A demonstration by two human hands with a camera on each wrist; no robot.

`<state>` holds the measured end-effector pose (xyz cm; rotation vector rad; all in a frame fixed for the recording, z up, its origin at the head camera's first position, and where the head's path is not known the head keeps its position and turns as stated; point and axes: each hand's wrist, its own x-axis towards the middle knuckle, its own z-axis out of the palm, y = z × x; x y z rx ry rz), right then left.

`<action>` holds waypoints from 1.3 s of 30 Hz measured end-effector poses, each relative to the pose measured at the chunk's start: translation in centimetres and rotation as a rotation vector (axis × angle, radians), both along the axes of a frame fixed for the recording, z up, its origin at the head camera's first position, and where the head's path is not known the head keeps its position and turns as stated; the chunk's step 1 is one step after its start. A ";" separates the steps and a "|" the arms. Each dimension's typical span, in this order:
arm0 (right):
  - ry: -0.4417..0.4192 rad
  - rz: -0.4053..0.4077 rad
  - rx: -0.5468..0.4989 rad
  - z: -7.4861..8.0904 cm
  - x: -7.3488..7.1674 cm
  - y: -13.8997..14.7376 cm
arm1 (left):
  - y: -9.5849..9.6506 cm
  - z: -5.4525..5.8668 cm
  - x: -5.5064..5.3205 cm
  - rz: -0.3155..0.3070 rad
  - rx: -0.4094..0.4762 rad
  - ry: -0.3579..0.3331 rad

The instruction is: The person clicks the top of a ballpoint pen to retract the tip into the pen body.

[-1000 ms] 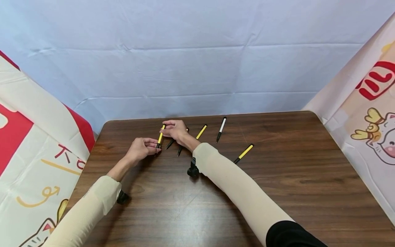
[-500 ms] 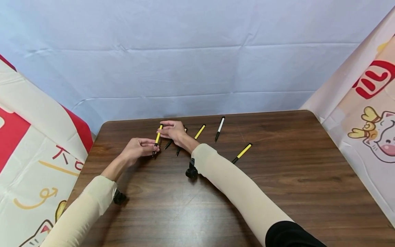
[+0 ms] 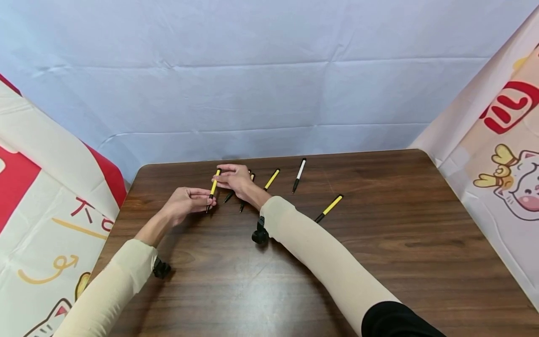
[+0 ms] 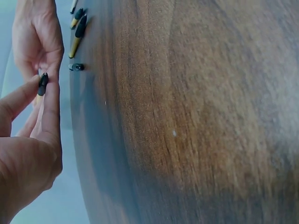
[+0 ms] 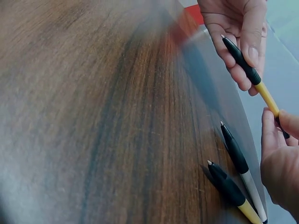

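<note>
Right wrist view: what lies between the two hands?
In the right wrist view, a yellow pen bridges them: the left hand pinches its black front, the right hand its back end.

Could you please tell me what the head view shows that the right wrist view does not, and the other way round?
Only the head view shows the left sleeve, the right sleeve, the cat drawing at the right, and the rightmost yellow pen.

Only the right wrist view clearly shows the white barrel of one loose pen; in the head view, the right hand mostly covers it.

Both show the left hand and right hand holding a yellow-and-black pen between them, above the wooden table.
</note>
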<state>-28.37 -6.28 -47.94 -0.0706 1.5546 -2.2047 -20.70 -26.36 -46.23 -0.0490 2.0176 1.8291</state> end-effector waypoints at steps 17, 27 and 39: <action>0.046 -0.029 0.026 0.2 0.6 -0.6 | -0.1 0.3 0.2 0.021 0.008 -0.001; 0.060 -0.030 0.060 0.5 0.7 -0.6 | -0.3 0.2 0.2 0.020 0.014 -0.018; 0.097 -0.048 0.112 0.9 0.8 -0.9 | -0.8 0.3 0.1 0.011 -0.002 -0.018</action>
